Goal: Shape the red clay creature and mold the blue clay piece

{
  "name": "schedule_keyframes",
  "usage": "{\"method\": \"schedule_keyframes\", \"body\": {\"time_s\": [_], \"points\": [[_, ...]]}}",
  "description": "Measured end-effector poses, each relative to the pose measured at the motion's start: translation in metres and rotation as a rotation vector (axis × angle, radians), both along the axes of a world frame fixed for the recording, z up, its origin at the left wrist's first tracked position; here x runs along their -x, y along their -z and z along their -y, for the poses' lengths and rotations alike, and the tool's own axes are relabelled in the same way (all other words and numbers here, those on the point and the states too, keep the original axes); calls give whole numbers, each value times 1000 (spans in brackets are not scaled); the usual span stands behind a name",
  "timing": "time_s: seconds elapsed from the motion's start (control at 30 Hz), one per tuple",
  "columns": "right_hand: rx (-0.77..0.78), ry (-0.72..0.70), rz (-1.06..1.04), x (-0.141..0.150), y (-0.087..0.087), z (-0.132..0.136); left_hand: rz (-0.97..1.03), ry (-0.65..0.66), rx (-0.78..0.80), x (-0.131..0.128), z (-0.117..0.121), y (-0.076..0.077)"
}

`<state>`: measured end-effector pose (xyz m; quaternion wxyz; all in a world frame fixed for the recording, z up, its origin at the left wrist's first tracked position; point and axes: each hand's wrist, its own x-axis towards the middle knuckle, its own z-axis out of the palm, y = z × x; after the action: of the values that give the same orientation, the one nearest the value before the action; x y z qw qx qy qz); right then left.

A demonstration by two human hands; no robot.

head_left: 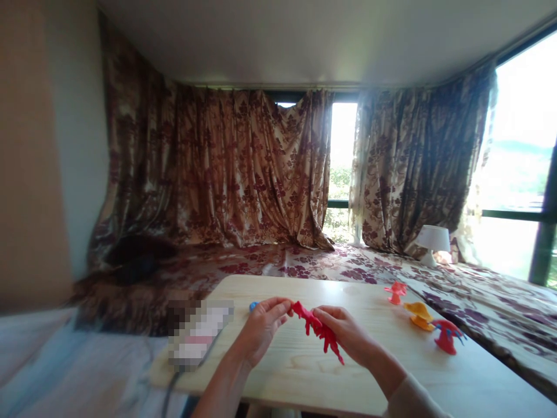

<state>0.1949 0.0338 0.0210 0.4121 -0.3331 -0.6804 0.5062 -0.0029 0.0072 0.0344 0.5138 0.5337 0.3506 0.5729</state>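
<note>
"Starting big: what do we have?"

"Curtains (243, 168), brown and cream with dark red flowers, hung across the back. We get daylight through a gap right of centre, plus a bright window (517, 168) far right."

"Next size down?"

"Floral cover (304, 271) spread beyond the table. Then the table (374, 310) itself: pale wood, rounded far-left corner, right in front of us. On its left end, a pixelated item (200, 339); we can't tell what. Dark cord (171, 395) drops from its near end."

"Hands?"

"Both on one part. Left hand (267, 325): thumb and index pinched together at the toy's upper-left end. Right hand (343, 328): thumb and fingers closed on its upper side, near the middle. Neither is spread."

"And the part?"

"Red toy (319, 328), long and knobbly, stubby limbs sticking out. It's held above the table between the two hands, slanting down to the right, thin end free."

"Smaller stuff?"

"White lamp (433, 241) on the cover, back right. Along the table's right side we count three in a slanted row, nearest first: red-and-blue figure (446, 338), yellow figure (419, 316), coral figure (395, 293)."

"Smallest?"

"Blue bit (253, 306) just behind the left hand, mostly hidden. We can't identify it."
</note>
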Motion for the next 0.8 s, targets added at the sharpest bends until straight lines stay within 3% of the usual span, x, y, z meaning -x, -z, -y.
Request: {"method": "schedule_keyframes", "body": {"time_s": [0.33,0.8], "points": [[-21,32,35,-3,-6,4,-204,-122,-183,-3,6,-18],[-29,47,28,2,-6,7,-30,-177,-43,-14,4,-14]]}}
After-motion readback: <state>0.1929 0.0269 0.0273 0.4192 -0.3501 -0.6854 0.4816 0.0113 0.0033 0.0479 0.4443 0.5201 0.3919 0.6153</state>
